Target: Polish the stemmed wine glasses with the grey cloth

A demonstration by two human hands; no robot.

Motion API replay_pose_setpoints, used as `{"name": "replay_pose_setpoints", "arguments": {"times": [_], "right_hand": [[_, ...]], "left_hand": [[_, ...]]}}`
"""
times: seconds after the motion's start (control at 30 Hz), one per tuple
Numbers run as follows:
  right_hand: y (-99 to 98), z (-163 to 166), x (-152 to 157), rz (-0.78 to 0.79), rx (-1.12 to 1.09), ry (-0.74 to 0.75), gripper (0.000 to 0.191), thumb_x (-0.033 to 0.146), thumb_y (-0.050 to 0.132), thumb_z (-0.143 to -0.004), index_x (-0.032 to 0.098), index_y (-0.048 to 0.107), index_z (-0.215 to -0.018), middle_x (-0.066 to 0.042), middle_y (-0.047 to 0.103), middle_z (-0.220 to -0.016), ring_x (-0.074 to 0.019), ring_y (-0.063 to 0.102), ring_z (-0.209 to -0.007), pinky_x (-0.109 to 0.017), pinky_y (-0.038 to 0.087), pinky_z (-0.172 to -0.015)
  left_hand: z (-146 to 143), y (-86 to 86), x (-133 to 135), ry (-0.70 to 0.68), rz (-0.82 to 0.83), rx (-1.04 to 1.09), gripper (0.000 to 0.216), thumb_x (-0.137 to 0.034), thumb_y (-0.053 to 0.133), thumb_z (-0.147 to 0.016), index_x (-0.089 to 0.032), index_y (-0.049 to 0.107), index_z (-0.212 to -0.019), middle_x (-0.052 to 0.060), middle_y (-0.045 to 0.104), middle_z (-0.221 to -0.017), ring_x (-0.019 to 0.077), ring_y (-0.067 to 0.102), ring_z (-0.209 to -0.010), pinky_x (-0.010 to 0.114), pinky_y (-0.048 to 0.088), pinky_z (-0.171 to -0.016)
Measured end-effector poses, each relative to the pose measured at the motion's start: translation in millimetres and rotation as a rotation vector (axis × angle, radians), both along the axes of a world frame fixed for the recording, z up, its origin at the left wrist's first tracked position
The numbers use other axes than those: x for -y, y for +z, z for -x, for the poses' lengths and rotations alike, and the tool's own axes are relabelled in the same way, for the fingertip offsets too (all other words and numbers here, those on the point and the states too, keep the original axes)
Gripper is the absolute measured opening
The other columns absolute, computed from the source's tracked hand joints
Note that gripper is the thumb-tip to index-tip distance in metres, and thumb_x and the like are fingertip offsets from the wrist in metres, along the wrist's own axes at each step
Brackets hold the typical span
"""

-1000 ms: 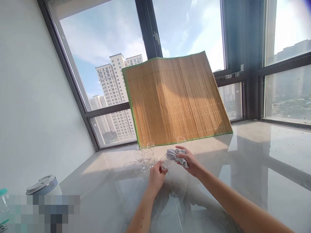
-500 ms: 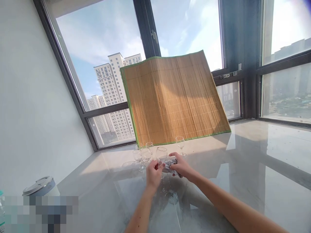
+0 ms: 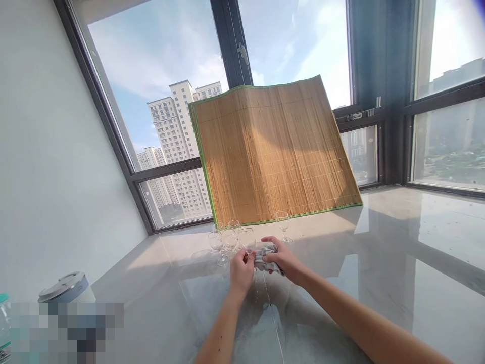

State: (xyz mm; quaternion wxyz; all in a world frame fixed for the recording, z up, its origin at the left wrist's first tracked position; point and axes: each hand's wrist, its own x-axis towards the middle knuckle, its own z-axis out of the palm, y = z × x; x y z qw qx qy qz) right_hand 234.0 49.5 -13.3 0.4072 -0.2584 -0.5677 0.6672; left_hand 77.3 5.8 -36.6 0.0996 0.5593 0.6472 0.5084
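My left hand [image 3: 241, 270] is closed around the stem of a clear wine glass [image 3: 247, 237], which it holds upright above the glossy table [image 3: 379, 283]. Beside it my right hand [image 3: 283, 259] grips a crumpled grey cloth [image 3: 263, 253] pressed against the lower part of that glass. Just left of the held glass stand three more clear glasses [image 3: 223, 240] in a tight cluster. One single glass [image 3: 282, 225] stands apart to the right, behind my right hand.
A bamboo mat [image 3: 273, 151] with green edging leans against the window behind the glasses. A lidded white container [image 3: 66, 288] and a bottle [image 3: 4, 323] sit at the near left by the wall. Window frames run along the far edge of the table.
A second ago the glass lay tilted with the cloth at its bowl. Now it stands upright and the cloth has dropped down to its stem.
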Motion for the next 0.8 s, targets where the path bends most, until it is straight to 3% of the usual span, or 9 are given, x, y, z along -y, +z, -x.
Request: {"name": "replay_pose_setpoints", "arguments": {"times": [0.17,0.53,0.8], "right_hand": [[-0.8,-0.7,-2.1,0.026,-0.102,-0.022,0.06,0.017,0.064,-0.059,0.025,0.045,-0.115,-0.006,0.067,-0.106,-0.0181,0.064,-0.068,-0.028,0.048,-0.047],[-4.9,-3.0,-9.6,0.194,-0.239,0.086,0.063,0.014,0.068,-0.062,0.027,0.047,-0.12,-0.007,0.068,-0.114,-0.0183,0.066,-0.076,-0.026,0.048,-0.052],[-15.3,5.3,-2.6,0.243,-0.171,0.141,0.069,0.013,0.064,-0.059,0.025,0.043,-0.125,-0.005,0.068,-0.102,-0.0152,0.063,-0.065,-0.025,0.048,-0.048]], "left_hand": [[2.3,-8.1,-6.0,0.001,0.04,-0.005,0.038,-0.052,0.047,-0.087,-0.019,0.055,-0.07,0.0,0.057,-0.062,0.0126,0.048,-0.057,0.023,0.03,-0.055],[2.0,-7.9,-4.9,-0.088,0.091,-0.076,0.022,-0.034,0.05,-0.085,-0.018,0.057,-0.071,-0.001,0.057,-0.063,0.0121,0.048,-0.06,0.023,0.03,-0.057],[2.3,-12.2,-3.3,-0.141,0.039,-0.134,0.021,-0.018,0.055,-0.074,-0.017,0.071,-0.089,0.005,0.074,-0.083,0.0193,0.064,-0.074,0.026,0.041,-0.064]]}}
